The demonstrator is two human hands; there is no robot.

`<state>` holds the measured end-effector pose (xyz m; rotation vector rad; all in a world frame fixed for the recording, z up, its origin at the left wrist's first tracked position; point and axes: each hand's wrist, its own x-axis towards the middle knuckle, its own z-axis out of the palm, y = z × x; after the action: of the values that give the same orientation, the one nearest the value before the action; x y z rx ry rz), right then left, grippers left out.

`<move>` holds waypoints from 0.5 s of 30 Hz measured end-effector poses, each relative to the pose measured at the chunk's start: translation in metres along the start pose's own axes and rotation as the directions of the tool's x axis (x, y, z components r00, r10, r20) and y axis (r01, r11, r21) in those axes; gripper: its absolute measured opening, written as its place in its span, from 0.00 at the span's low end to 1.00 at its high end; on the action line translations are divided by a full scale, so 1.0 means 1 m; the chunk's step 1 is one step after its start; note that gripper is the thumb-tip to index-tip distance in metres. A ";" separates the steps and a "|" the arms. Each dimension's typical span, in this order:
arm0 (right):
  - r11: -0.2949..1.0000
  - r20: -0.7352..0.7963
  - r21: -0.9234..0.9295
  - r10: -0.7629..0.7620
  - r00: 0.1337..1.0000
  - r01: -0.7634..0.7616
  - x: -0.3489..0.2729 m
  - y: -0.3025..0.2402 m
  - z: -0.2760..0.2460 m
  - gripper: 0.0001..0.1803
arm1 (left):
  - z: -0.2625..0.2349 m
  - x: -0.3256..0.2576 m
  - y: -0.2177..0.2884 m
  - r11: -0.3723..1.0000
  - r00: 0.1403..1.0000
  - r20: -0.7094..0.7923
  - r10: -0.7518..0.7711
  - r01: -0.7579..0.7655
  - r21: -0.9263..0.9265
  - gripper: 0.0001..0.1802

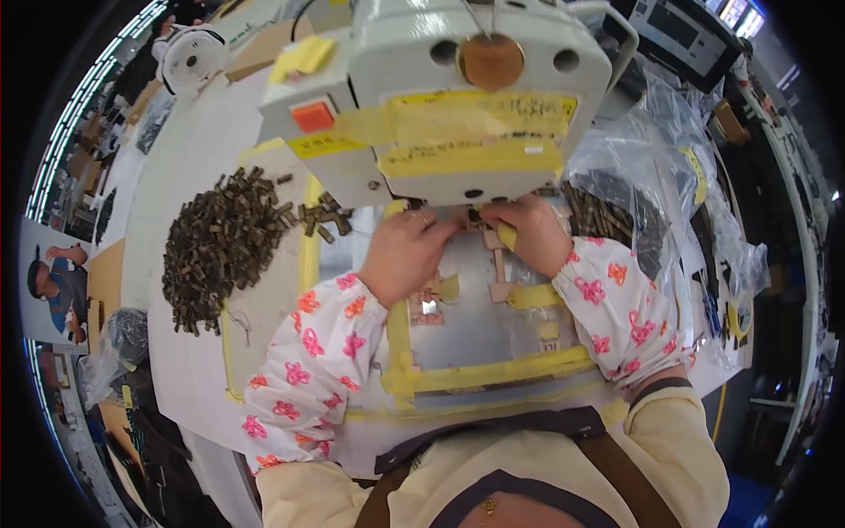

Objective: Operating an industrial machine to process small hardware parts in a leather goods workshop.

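Note:
Both my hands work close together under the head of a light-grey machine (pixel 396 53), probably a sewing machine. My left hand (pixel 407 251) has its fingers bent and pressed together at the front of the machine's base. Opposite it, my right hand (pixel 537 233) is closed too, its fingertips a short way from the left ones. A small dark piece shows between them, but the machine head and fingers hide most of it. Below the hands lies a shiny metal plate (pixel 449 345) edged with yellow tape and bearing small tan blocks. Floral sleeves cover my forearms.
At left lies a large pile of small dark-brown pieces (pixel 224 246), with a few loose ones by the machine. Longer brown strips (pixel 598 211) lie at right beside clear plastic bags (pixel 651 132). A white fan (pixel 192 62) and a screen (pixel 678 35) stand behind. Another person (pixel 62 290) is far left.

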<state>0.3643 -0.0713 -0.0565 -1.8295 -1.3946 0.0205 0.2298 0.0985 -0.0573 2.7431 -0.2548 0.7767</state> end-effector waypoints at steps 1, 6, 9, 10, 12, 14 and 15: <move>1.000 -0.018 -0.008 -0.027 0.999 0.027 0.000 0.001 -0.003 0.11 | -0.002 0.002 0.000 1.000 1.000 -0.003 -0.014 0.014 0.006 0.13; 0.998 0.039 -0.016 0.062 0.997 -0.061 -0.004 0.006 -0.001 0.16 | 0.004 -0.001 -0.006 0.995 0.996 0.069 -0.050 0.056 -0.082 0.15; 0.998 0.058 -0.029 0.048 0.997 -0.046 -0.010 0.015 0.002 0.17 | 0.006 0.000 -0.004 0.993 0.995 0.087 -0.045 0.054 -0.108 0.16; 0.999 0.035 -0.044 0.007 0.999 -0.005 -0.012 0.015 0.004 0.16 | 0.006 -0.001 -0.003 0.994 0.995 0.087 -0.055 0.063 -0.089 0.14; 0.997 0.055 -0.072 -0.004 0.998 0.008 -0.013 0.012 0.004 0.16 | 0.005 -0.003 -0.001 0.995 0.994 0.092 -0.067 0.074 -0.070 0.12; 0.994 0.066 -0.107 -0.020 0.998 0.027 -0.011 0.011 0.003 0.15 | 0.003 -0.002 0.001 0.996 0.996 0.077 -0.048 0.053 -0.074 0.12; 0.990 0.064 -0.127 -0.053 0.997 0.061 -0.012 0.011 0.003 0.15 | 0.003 -0.002 0.002 0.996 0.996 0.078 -0.045 0.051 -0.075 0.12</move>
<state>0.3672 -0.0793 -0.0707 -1.9076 -1.5208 -0.0446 0.2291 0.0960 -0.0600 2.6988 -0.2291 0.6374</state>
